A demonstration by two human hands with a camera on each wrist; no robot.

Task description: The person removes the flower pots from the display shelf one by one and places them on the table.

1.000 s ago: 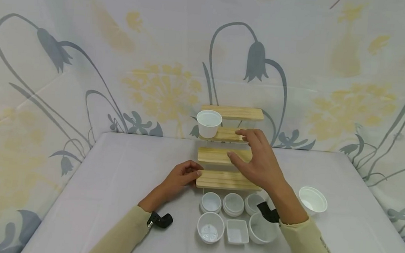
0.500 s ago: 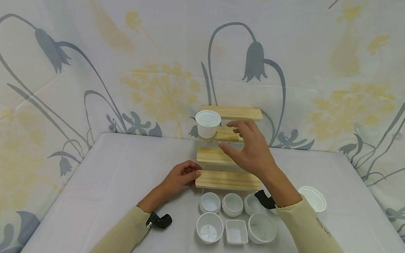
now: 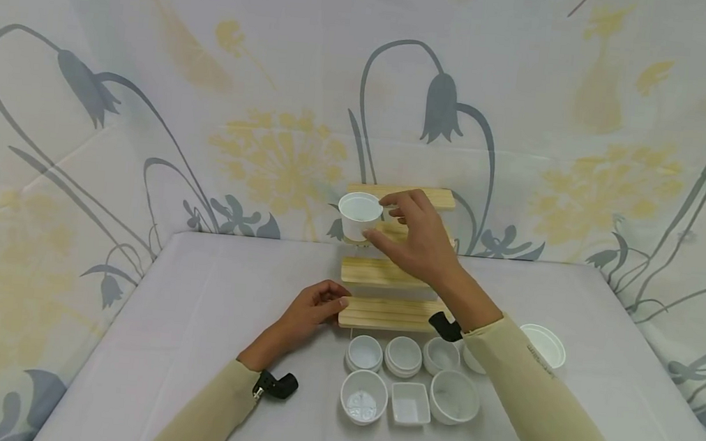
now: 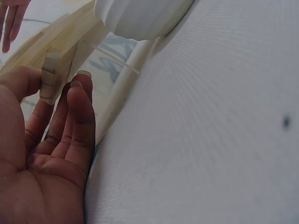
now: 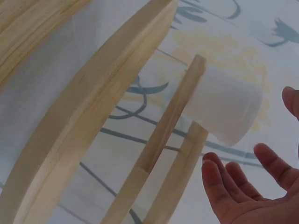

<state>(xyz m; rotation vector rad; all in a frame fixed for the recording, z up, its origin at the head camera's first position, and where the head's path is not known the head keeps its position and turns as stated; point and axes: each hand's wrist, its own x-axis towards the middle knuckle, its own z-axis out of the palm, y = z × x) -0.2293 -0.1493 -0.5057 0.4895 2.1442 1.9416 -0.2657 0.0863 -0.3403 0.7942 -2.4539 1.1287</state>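
A stepped wooden rack (image 3: pixel 391 315) stands at the middle of the table, its slats rising toward the back. With thumb and fingers my left hand (image 3: pixel 314 308) holds the left end of the lowest slat; the left wrist view shows the slat end (image 4: pixel 49 77) between them. On the left end of the second slat from the top sits a white plastic cup (image 3: pixel 360 214), upright. My right hand (image 3: pixel 420 244) is at the cup's right side, thumb and forefinger apart and relaxed. The right wrist view shows a gap between the fingers (image 5: pixel 215 182) and the cup.
In front of the rack stand several small white bowls, among them a square dish (image 3: pixel 410 404), a ribbed bowl (image 3: pixel 364 398) and a round bowl (image 3: pixel 454 397). Another white cup (image 3: pixel 545 346) stands to the right, partly behind the right sleeve. A flowered cloth (image 3: pixel 291 68) hangs behind.
My right hand has moved left and a little up, from the right part of the rack to beside the white cup. My left hand stays on the lowest slat.
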